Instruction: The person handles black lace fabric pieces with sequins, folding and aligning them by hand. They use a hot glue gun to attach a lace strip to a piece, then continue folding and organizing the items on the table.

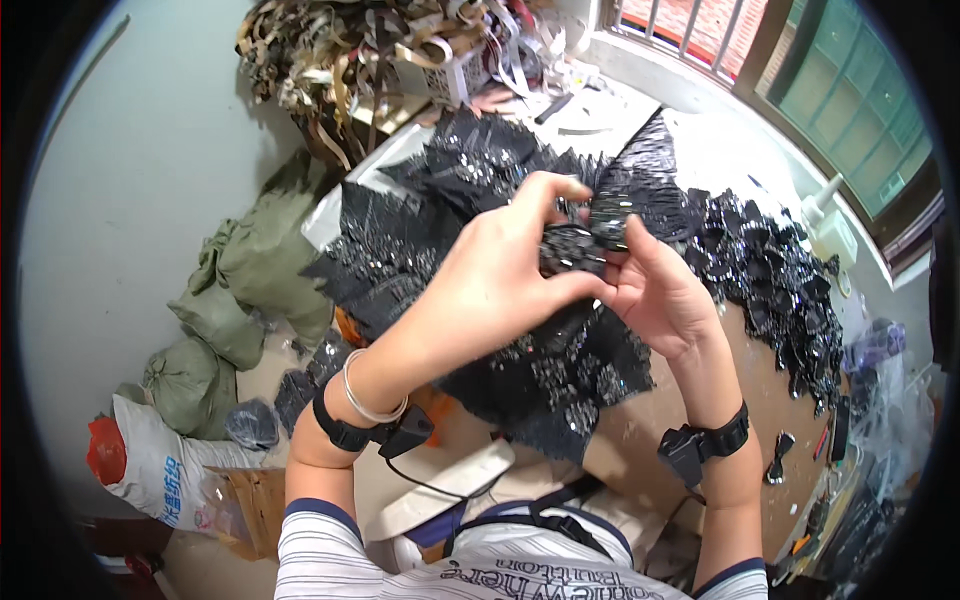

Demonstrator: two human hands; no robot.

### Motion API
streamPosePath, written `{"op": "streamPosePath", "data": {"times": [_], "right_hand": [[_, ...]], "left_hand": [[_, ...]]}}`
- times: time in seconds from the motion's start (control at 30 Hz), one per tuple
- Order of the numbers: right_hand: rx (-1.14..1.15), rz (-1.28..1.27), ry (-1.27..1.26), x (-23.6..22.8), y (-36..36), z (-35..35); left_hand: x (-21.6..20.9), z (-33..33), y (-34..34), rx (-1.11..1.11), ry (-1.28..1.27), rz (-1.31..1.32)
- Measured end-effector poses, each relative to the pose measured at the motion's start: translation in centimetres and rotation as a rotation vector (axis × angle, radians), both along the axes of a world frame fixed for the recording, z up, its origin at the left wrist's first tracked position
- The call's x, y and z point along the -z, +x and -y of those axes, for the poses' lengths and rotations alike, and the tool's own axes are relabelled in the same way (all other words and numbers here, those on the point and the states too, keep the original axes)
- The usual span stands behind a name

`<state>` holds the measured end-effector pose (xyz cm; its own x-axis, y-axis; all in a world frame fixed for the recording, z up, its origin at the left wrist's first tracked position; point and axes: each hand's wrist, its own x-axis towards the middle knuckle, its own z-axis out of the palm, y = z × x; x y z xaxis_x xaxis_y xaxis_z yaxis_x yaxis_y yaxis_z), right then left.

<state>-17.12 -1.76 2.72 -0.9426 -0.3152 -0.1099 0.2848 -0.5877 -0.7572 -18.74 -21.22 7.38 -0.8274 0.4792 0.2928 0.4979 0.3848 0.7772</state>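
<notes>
Both hands are raised over the middle of the table, close together, around a shiny black sequined fabric piece (572,247). My left hand (505,245) curls around its left side, with the thumb below and the fingers above. My right hand (660,295) pinches its right side between thumb and fingers. A pleated, glittery black fabric panel (645,185) rises just behind the fingers; whether it joins the held piece I cannot tell. Under the hands lies a spread of black sequined fabric pieces (395,255) with jagged edges.
A heap of small black sequined bows (765,280) covers the table's right side; a single bow (780,458) lies nearer me. Fabric strips (400,60) are piled at the back. Green sacks (275,255) stand on the left. A white bottle (825,200) is by the window.
</notes>
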Motion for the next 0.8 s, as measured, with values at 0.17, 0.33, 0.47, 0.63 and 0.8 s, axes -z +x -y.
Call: {"op": "streamPosePath", "data": {"times": [0.17, 0.33, 0.47, 0.63, 0.8], "right_hand": [[-0.159, 0.218, -0.670, 1.0, 5.4, -1.2], [-0.068, 0.247, -0.864, 1.4, 9.7, -0.2], [-0.054, 0.291, -0.949, 1.2, 10.8, 0.5], [0.000, 0.273, -0.977, 1.0, 11.3, 1.2], [0.772, -0.306, 0.113, 1.9, 12.7, 1.0]], "left_hand": [[0.1, -1.8, 4.4, 0.344, 0.277, 0.138], [-0.2, -3.2, 6.1, 0.432, 0.342, 0.290], [0.0, -3.8, 6.6, 0.435, 0.323, 0.162], [0.3, -3.3, 7.1, 0.439, 0.248, 0.094], [0.6, -1.4, 8.4, 0.317, 0.025, 0.164]]}}
